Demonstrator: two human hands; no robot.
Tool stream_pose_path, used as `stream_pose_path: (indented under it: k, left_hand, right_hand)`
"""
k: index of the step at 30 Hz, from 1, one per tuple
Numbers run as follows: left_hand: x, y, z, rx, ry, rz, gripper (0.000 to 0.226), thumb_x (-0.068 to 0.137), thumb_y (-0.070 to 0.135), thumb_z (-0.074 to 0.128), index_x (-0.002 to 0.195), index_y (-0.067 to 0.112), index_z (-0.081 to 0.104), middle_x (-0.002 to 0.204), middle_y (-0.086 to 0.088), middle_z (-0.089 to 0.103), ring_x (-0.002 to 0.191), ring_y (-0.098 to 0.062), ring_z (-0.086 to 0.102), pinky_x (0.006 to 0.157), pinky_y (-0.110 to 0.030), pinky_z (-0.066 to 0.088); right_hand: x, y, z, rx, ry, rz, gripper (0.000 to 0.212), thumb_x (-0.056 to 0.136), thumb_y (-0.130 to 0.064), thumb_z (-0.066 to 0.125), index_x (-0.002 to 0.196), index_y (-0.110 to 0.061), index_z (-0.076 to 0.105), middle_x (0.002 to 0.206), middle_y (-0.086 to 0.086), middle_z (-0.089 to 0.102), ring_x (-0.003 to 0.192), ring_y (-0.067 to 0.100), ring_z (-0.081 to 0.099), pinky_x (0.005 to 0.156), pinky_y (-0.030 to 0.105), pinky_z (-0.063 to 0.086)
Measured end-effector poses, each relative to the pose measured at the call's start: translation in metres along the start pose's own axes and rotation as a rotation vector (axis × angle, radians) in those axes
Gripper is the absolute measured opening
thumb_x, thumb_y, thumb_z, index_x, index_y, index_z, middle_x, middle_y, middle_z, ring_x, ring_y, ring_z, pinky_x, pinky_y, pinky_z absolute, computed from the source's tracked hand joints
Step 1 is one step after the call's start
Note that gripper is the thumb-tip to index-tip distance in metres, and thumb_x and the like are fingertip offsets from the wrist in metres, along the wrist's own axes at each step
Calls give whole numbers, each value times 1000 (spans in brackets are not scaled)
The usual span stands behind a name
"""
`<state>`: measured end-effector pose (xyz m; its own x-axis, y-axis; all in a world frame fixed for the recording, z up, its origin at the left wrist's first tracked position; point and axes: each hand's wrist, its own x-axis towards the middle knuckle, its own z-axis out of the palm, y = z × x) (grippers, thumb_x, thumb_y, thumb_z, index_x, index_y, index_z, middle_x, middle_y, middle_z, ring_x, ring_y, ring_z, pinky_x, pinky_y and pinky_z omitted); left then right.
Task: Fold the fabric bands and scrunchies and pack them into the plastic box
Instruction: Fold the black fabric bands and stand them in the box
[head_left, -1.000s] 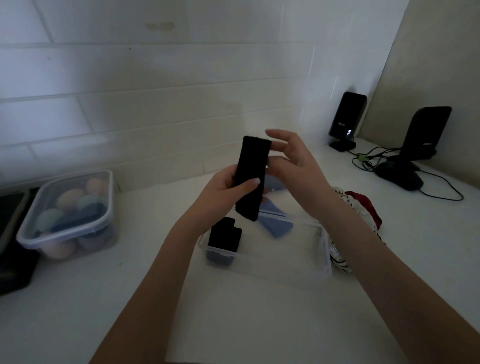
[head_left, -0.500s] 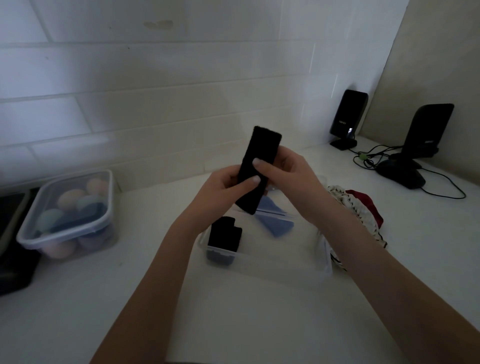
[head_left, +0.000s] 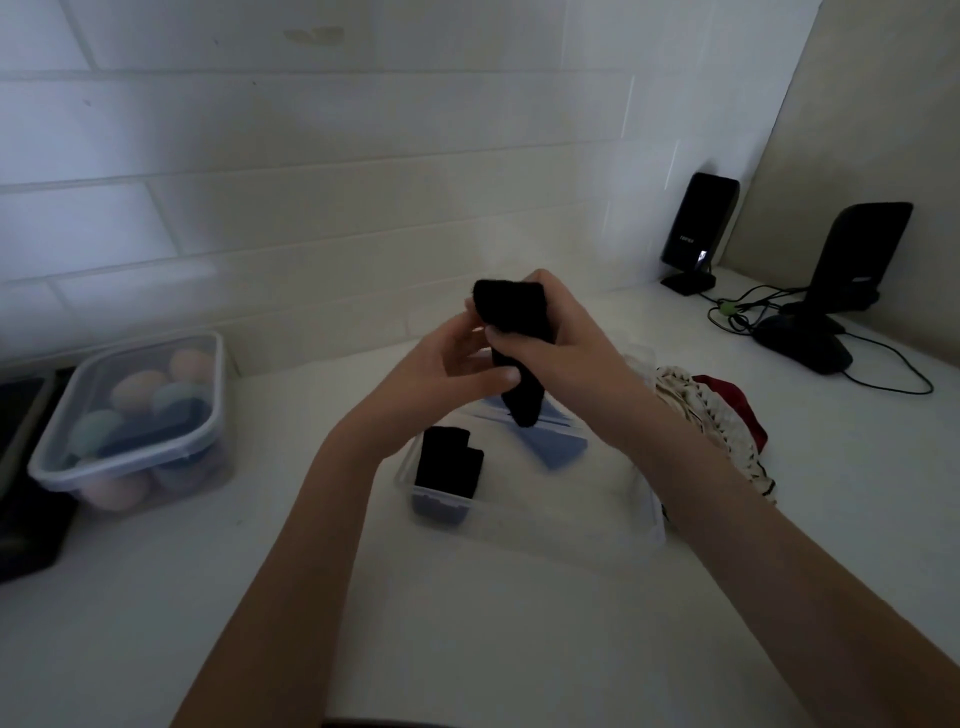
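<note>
Folding is in progress above the clear plastic box (head_left: 524, 525): the black fabric band (head_left: 517, 343) is held in the air between both hands, over the box's far edge. The right hand (head_left: 561, 338) wraps its fingers around the band's upper part and bends the top end over. The left hand (head_left: 447, 369) pinches the band's lower part, with the thumb across the front face.

Probable faults from this position:
- The fold may spring open if the right hand eases off before the layers lie flat, because the fabric looks thick and elastic.
- The free lower end hangs just above the blue fabric piece (head_left: 558, 449) and could drag it out of place when the band is lowered.
- A loosely folded band may not fit beside the items already packed.

Containers and contents:
- The clear plastic box holds folded black bands (head_left: 448, 463) standing at its left end, with a darker item beneath them that cannot be identified, and the blue fabric piece at the back. The rest of its floor shows no items.
- A second, lidded container (head_left: 132, 421) stands well to the left and holds rounded pastel items.
- A pile of white and red fabric (head_left: 711, 421) lies just beside the box's right side, not yet packed.
</note>
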<state>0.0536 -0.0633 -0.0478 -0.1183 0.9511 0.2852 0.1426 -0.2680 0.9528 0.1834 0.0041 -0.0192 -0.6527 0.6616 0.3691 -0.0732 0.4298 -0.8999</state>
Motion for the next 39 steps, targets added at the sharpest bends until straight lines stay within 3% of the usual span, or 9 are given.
stream_pose_path:
  k: [5,9,13,20,23,26,28,33,39]
  left_hand:
    - [6,1,-5,26,359,23,25,87,-9,50,99,9,63,72,12,72,70,-2,66,72,-19,54]
    - [7,4,-30,-179,703,-36,24,89,-1,36,81,13,54,73,-7,56,56,-14,57,53,-27,54]
    - [4,4,-27,-67,682,-45,14,88,0,38,92,10,47,76,-8,61,45,-10,61,42,-22,47]
    - [2,-8,-8,274,591,63,45,85,6,54,122,22,34,82,-3,57,56,-18,59,59,-39,56]
    - [4,-17,-3,460,569,115,43,86,10,54,121,27,37,94,2,55,73,-15,62,63,-36,56]
    - [5,-23,-2,659,575,213,46,82,-1,50,123,19,43,112,-5,52,94,-4,47,75,-5,39]
    - [5,-24,-4,714,600,262,41,82,-4,47,119,13,50,118,-11,49,92,6,39,77,5,29]
    - [6,-27,-6,697,629,255,25,86,-5,48,98,9,66,126,-13,42,98,5,39,81,7,28]
    - [2,-10,-5,527,556,119,32,83,-6,47,78,15,71,120,3,40,106,-6,45,84,1,37]
  right_hand:
    - [1,8,4,-161,113,-68,36,78,-22,73,97,-18,43,99,-3,53,85,13,52,69,21,45]
    - [-1,2,-3,-408,40,-195,17,78,-20,71,79,-21,55,78,-9,58,65,7,54,60,9,38]
    - [-16,3,16,-688,-382,-12,19,82,-34,67,93,-18,65,88,-2,70,55,12,56,59,21,51]
    - [-22,17,47,-1015,-509,231,36,94,-31,52,114,-1,58,108,20,64,98,34,61,69,34,43]
    - [-21,19,53,-1069,-505,242,29,94,-26,51,111,-3,57,111,16,63,103,31,59,71,33,39]
    - [-21,16,56,-1118,-526,227,18,94,-21,50,85,-6,51,110,14,61,97,28,58,65,30,34]
    - [-20,9,54,-1139,-574,220,34,94,-18,48,64,-12,33,92,13,59,78,24,53,51,28,33]
    - [-17,0,51,-1046,-612,250,23,83,-23,62,71,-13,44,64,1,49,61,18,52,57,28,46]
    - [-27,-13,21,-730,-291,77,17,70,-31,71,82,-25,61,87,-4,54,73,11,52,63,27,46]
